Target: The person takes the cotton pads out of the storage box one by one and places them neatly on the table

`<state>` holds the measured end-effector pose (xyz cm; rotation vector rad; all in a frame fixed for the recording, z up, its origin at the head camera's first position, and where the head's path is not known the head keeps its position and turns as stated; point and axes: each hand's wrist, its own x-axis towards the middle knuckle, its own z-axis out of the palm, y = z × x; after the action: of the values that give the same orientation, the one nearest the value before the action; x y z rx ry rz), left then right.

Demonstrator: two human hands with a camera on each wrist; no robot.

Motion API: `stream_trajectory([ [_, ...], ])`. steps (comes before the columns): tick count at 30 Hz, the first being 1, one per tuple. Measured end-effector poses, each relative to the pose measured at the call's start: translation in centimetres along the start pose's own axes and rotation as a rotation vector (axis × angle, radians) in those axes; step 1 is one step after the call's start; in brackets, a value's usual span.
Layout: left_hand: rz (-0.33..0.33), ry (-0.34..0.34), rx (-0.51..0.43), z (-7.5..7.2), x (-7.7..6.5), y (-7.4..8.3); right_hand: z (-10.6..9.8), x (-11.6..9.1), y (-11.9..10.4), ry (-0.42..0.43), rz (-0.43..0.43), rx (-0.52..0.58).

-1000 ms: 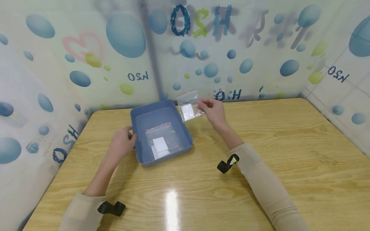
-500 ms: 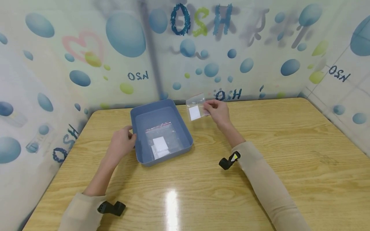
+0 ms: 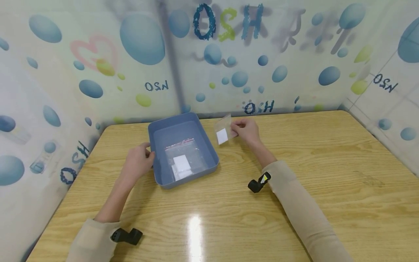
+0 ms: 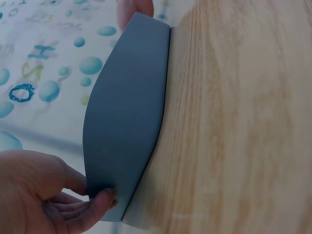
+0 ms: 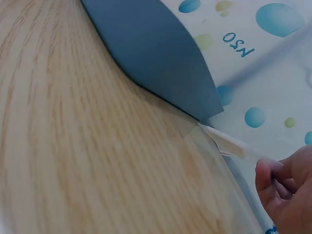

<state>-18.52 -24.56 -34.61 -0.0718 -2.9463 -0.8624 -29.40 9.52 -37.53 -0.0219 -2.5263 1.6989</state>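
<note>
A blue-grey plastic bin (image 3: pixel 204 145) stands on the table, tilted slightly in my view. My left hand (image 3: pixel 139 160) grips its left wall; in the left wrist view, the fingers (image 4: pixel 100 207) lie against the outer side near the rim. Inside the bin lie clear zip bags (image 3: pixel 191 153) with red-lined tops and white squares, overlapping so I cannot tell how many. To the right of the bin, my right hand (image 3: pixel 247 130) pinches the edge of another clear zip bag (image 3: pixel 222 135) with a white square in it. In the right wrist view that bag (image 5: pixel 231 146) appears nearly edge-on, low by the tabletop.
A wood-grain table (image 3: pixel 294 145) stretches forward to a patterned backdrop (image 3: pixel 209 76) with blue bubbles and lettering. The same cloth rises on the left and right sides. Small black cameras (image 3: pixel 258 183) are strapped to both sleeves.
The right hand has carried its zip bag rightward, away from the bin's rim, and then lowered it toward the table. The left hand and the bin have stayed put.
</note>
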Motion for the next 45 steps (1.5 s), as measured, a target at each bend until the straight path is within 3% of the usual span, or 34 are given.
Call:
stream_trajectory([
  [26,0.012,0.007,-0.009,-0.03,-0.1,0.01,0.23,0.14,0.64,-0.037,0.03,-0.076],
  [45,0.001,-0.007,-0.028,0.03,-0.05,-0.09,0.93,0.29,0.93,0.01,0.016,-0.108],
])
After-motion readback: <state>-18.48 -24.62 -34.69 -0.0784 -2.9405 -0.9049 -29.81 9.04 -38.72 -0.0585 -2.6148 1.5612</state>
